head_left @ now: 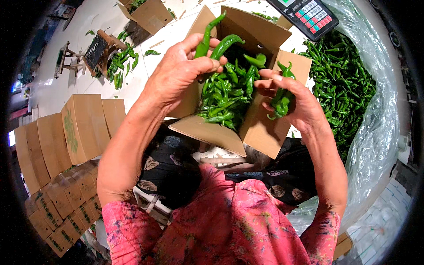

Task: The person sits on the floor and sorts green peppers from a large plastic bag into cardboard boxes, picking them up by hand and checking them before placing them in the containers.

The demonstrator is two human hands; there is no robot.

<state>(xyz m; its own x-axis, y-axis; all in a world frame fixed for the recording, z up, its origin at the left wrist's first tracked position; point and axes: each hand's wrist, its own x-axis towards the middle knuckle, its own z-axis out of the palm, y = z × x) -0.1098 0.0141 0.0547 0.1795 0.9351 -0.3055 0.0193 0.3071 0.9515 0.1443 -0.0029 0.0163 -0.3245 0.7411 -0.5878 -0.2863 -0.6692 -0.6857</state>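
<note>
White tiled floor (79,31) spread behind an open brown cardboard carton (260,37), which sat just in front of the person's knees with its flaps folded out. Inside the carton lay a heap of long green chilli peppers (225,99). The left hand (179,73) was over the carton's left flap, its fingers curled and pinching two long green peppers (214,42) that stuck up past the thumb. The right hand (293,99) was over the carton's right flap, fingers closed around a small bunch of green peppers (280,99). To the right of the carton a large clear plastic bag (375,128) held a big pile of loose green peppers (342,81). Beyond the carton, at its far right corner, rested a dark electronic weighing scale with coloured keys (309,15). Left of the carton stood stacked closed cardboard boxes (66,137), and farther off a small wooden stool (101,46) with scattered peppers (123,62) beside it.
</note>
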